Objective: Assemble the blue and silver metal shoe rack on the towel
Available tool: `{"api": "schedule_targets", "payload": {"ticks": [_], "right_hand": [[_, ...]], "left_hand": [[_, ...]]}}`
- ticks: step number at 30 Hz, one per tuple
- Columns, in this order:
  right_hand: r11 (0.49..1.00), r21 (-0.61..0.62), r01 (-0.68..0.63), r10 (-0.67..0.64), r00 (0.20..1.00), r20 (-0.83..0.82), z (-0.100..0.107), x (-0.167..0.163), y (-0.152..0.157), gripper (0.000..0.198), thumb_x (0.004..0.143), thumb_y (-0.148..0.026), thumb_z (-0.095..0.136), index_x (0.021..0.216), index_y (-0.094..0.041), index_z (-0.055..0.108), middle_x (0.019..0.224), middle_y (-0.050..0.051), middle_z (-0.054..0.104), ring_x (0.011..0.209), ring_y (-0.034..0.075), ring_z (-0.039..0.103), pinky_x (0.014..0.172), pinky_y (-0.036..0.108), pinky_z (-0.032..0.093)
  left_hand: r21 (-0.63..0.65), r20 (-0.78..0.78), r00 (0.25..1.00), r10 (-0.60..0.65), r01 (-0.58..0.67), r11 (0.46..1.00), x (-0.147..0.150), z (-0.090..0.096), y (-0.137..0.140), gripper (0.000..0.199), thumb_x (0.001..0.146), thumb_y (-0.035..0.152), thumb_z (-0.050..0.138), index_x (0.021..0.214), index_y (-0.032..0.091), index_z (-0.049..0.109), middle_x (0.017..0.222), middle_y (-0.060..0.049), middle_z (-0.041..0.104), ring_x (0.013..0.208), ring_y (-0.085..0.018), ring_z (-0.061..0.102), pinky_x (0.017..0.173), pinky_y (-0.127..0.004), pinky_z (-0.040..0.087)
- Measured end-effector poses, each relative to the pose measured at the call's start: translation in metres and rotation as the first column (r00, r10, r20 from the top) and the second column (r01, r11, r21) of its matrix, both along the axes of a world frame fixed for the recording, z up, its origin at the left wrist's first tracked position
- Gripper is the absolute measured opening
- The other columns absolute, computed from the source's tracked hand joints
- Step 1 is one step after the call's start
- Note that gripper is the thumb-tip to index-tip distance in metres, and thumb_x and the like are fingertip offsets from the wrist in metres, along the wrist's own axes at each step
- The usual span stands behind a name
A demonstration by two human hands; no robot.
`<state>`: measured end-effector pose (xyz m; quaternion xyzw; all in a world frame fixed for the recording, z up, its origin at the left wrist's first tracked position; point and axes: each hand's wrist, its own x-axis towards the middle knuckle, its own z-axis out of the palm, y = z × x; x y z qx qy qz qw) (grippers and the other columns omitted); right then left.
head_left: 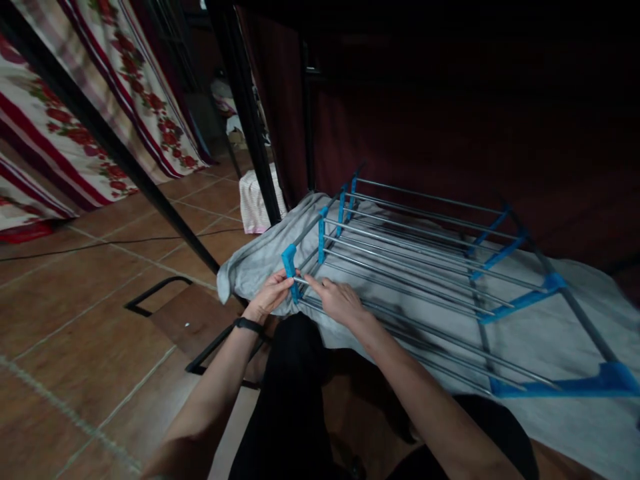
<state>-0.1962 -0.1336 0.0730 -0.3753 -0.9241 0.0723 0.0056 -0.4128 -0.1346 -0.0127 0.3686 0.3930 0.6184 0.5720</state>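
With the left hand [273, 292], pinching a blue bracket [290, 263] at the left end of a rack [430, 254] laid across grey cloth [265, 248]; with the right hand [340, 299], touching the adjoining metal rod [301, 281], grip partly hidden, cannot tell whether pinching. Farther left, brown tiled floor [60, 293] and flowered curtain [150, 100].

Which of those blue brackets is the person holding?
The near-left corner bracket: the left hand grips it, with the right hand close beside. Neither hand touches the other blue brackets.
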Motion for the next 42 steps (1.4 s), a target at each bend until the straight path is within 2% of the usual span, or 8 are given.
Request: {"api": "schedule_targets", "payload": {"ticks": [6, 11, 19, 27, 33, 42], "right_hand": [[1.000, 0.020, 0.015, -0.016, 1.000, 0.020, -0.003, 0.000, 0.001, 0.063, 0.093, -0.011, 0.028, 0.153, -0.031, 0.022, 0.115, 0.009, 0.062, 0.094, 0.021, 0.066, 0.082, 0.033, 0.048], [1.000, 0.020, 0.011, -0.012, 1.000, 0.013, -0.003, -0.001, 0.001, 0.062, 0.094, -0.012, 0.027, 0.152, -0.031, 0.023, 0.115, 0.009, 0.062, 0.094, 0.022, 0.066, 0.082, 0.033, 0.048], [1.000, 0.019, 0.011, -0.012, 1.000, 0.014, -0.007, 0.002, 0.000, 0.059, 0.095, -0.014, 0.024, 0.152, -0.030, 0.023, 0.115, 0.010, 0.063, 0.094, 0.023, 0.066, 0.083, 0.036, 0.048], [1.000, 0.009, -0.005, 0.005, 1.000, 0.022, -0.008, 0.006, 0.000, 0.059, 0.095, -0.013, 0.023, 0.152, -0.026, 0.025, 0.120, 0.012, 0.062, 0.096, 0.023, 0.066, 0.084, 0.037, 0.049], [0.999, 0.032, -0.003, 0.003, 1.000, -0.012, -0.009, 0.006, 0.000, 0.058, 0.095, -0.014, 0.024, 0.152, -0.029, 0.026, 0.115, 0.009, 0.064, 0.091, 0.023, 0.067, 0.081, 0.036, 0.049], [0.999, 0.035, -0.009, 0.010, 1.000, -0.021, -0.010, 0.008, -0.001, 0.055, 0.098, -0.017, 0.023, 0.152, -0.029, 0.026, 0.114, 0.008, 0.065, 0.090, 0.022, 0.067, 0.079, 0.035, 0.049]], "left_hand": [[-0.002, -0.031, 0.997, 0.066, -0.066, 0.998, 0.010, 0.000, -0.006, 0.031, 0.063, 0.026, 0.085, 0.090, 0.017, 0.071, 0.079, -0.002, 0.066, 0.073, -0.013, 0.057, 0.074, -0.026, 0.046], [0.006, -0.006, 0.994, 0.105, -0.105, 0.994, 0.020, 0.002, -0.010, 0.034, 0.066, 0.029, 0.083, 0.095, 0.017, 0.071, 0.084, -0.002, 0.066, 0.076, -0.013, 0.058, 0.077, -0.026, 0.046], [0.076, -0.077, 0.982, 0.170, -0.164, 0.984, 0.034, 0.001, -0.016, 0.040, 0.074, 0.034, 0.078, 0.110, 0.020, 0.068, 0.102, -0.004, 0.066, 0.099, -0.018, 0.059, 0.093, -0.028, 0.042], [0.100, -0.165, 0.978, 0.125, -0.109, 0.989, 0.033, -0.011, -0.018, 0.047, 0.082, 0.035, 0.070, 0.127, 0.027, 0.059, 0.112, -0.003, 0.062, 0.102, -0.018, 0.056, 0.096, -0.033, 0.040], [0.095, -0.179, 0.969, 0.173, -0.158, 0.983, 0.035, -0.009, -0.018, 0.047, 0.083, 0.041, 0.068, 0.127, 0.026, 0.059, 0.116, -0.005, 0.061, 0.111, -0.021, 0.054, 0.101, -0.035, 0.038], [0.075, -0.146, 0.963, 0.225, -0.216, 0.974, 0.044, -0.007, -0.020, 0.042, 0.079, 0.042, 0.071, 0.117, 0.024, 0.064, 0.107, -0.006, 0.065, 0.110, -0.024, 0.056, 0.100, -0.038, 0.040]]}}
